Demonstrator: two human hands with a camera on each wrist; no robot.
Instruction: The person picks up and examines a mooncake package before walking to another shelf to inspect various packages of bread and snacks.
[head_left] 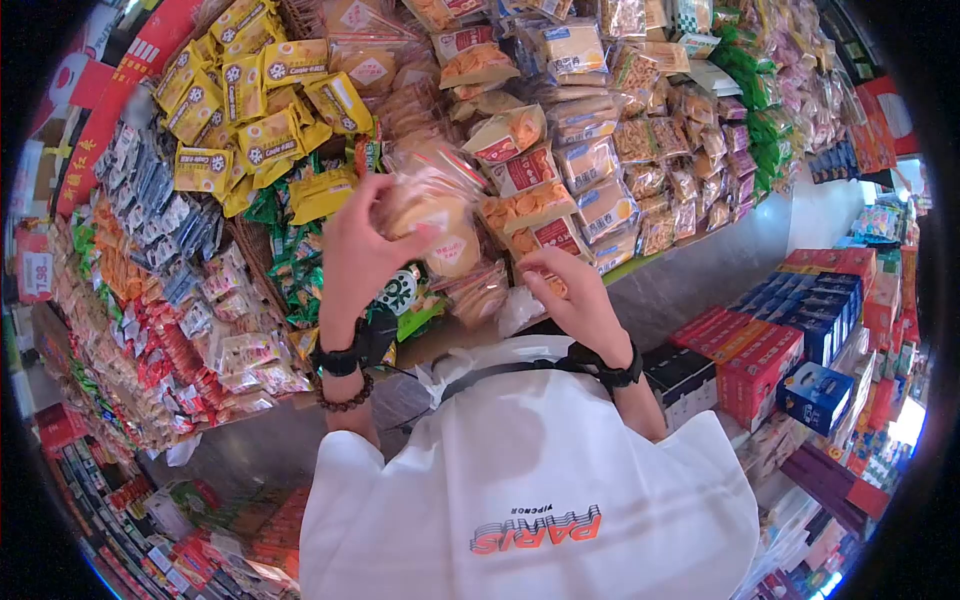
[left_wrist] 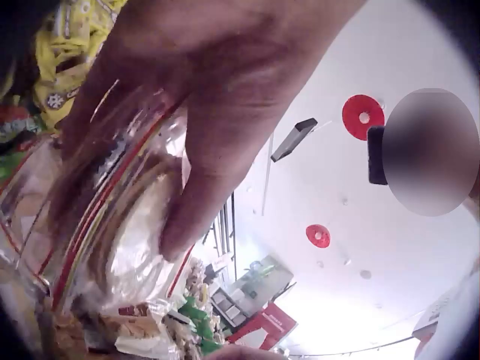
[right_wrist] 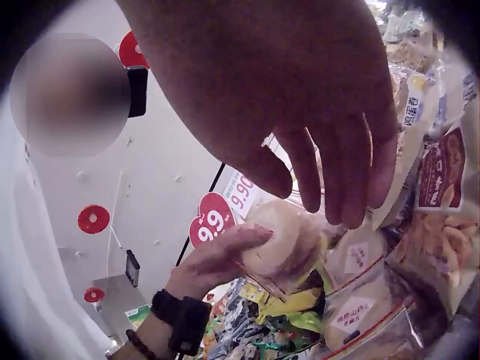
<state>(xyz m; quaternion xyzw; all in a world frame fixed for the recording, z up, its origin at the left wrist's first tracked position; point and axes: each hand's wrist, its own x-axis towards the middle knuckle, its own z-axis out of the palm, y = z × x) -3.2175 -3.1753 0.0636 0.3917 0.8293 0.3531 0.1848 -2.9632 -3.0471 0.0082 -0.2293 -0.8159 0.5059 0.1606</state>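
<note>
The left hand curls round a clear zip bag of round flat biscuits; in the left wrist view its thumb presses the bag, which has a red seal line. In the right wrist view the left hand pinches the same bag from the side. The right hand hovers near the display's front edge, beside bags of brown snacks, fingers loosely bent and apart; in the right wrist view the right hand holds nothing that shows.
Yellow packets and green packets lie left of the biscuit bags. White-labelled bags are stacked to the right. Red boxes and a blue box stand at the right. A round red price sign stands behind the display.
</note>
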